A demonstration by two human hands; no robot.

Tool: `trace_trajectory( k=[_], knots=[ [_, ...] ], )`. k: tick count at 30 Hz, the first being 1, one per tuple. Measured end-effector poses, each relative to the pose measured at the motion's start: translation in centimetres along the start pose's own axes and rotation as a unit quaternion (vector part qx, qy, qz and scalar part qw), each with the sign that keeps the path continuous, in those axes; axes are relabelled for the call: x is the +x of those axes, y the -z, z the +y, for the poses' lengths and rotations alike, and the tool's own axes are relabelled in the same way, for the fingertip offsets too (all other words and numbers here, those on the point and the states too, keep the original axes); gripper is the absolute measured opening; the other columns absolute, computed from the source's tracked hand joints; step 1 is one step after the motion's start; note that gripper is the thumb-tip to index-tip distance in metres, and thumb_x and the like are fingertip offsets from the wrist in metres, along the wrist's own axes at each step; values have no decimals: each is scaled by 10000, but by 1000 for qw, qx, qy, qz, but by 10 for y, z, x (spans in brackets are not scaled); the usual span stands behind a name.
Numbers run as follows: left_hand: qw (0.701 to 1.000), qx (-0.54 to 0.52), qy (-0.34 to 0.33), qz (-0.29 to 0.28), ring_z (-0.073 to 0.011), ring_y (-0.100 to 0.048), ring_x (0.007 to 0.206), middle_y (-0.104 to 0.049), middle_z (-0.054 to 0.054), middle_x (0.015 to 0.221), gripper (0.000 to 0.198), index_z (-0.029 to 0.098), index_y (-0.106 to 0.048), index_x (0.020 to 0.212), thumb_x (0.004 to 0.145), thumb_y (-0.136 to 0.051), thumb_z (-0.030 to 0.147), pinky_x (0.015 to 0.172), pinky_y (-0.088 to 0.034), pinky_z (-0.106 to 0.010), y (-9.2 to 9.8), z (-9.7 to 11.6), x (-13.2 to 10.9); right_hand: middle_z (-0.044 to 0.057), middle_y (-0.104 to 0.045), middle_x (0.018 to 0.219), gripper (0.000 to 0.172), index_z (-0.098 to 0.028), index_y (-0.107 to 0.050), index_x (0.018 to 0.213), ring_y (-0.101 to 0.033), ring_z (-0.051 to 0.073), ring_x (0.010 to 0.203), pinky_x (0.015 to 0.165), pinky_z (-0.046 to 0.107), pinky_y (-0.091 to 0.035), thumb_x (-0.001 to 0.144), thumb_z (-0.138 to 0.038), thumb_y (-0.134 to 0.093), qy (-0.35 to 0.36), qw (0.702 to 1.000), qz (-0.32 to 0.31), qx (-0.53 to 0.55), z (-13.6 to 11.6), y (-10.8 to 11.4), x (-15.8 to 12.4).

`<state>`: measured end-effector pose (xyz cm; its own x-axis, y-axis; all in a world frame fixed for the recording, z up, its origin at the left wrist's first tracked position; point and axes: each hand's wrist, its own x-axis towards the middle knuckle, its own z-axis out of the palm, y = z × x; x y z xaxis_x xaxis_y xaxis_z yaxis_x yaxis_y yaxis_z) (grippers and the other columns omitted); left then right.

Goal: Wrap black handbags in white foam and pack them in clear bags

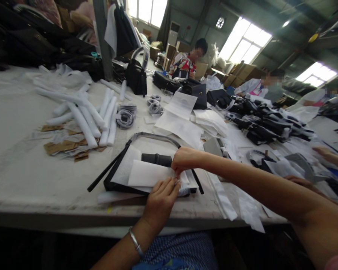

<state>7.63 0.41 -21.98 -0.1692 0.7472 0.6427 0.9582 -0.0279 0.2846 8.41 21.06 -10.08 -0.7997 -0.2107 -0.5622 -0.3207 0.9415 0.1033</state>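
A black handbag lies in front of me on the table, its looped handle wrapped in clear film and pointing away. White paper sheets and a dark rolled piece rest on top of it. My left hand, with a silver bangle at the wrist, lies palm down at the bag's near right part, fingers stretched over paper and clear film. Just beyond those fingertips, my right hand is closed in a pinch; what it grips is hidden. The fingertips of both hands nearly meet.
White foam rolls lie at left beside brown paper tags. Wrapped coiled straps and white sheets lie beyond the bag. Black bags are heaped at right, near a co-worker's hands. A metal post stands behind.
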Motion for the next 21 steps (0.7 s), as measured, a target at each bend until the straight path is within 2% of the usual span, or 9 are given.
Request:
trace_trajectory(
  k=[7,11,21],
  knots=[
    [1000,23,-13,0,-210,-613,1202,-627,-15,1378,356,205,-637,1270,1004,-404,164,1001,-473,-367,2,1,-2,-10,-780,829,200,-322,-782,868,-672,150,721,545,257,-253,860,-487,-669,-26,999,14,45,9,-8,-1],
    [999,29,-20,-6,-212,-618,1199,-644,-5,1354,351,215,-627,1284,995,-434,162,987,-480,-369,1,0,-2,-29,-780,842,190,-326,-781,890,-685,149,755,555,247,-272,832,-491,-709,-44,994,32,92,12,-15,-5],
    [1000,21,-8,-11,-206,-613,1213,-648,6,1348,358,229,-621,1291,995,-435,153,1006,-471,-367,-2,1,-3,-16,-762,791,314,-262,-757,826,-649,138,686,537,246,-253,787,-572,-723,-70,989,62,118,17,-21,-1]
  ],
)
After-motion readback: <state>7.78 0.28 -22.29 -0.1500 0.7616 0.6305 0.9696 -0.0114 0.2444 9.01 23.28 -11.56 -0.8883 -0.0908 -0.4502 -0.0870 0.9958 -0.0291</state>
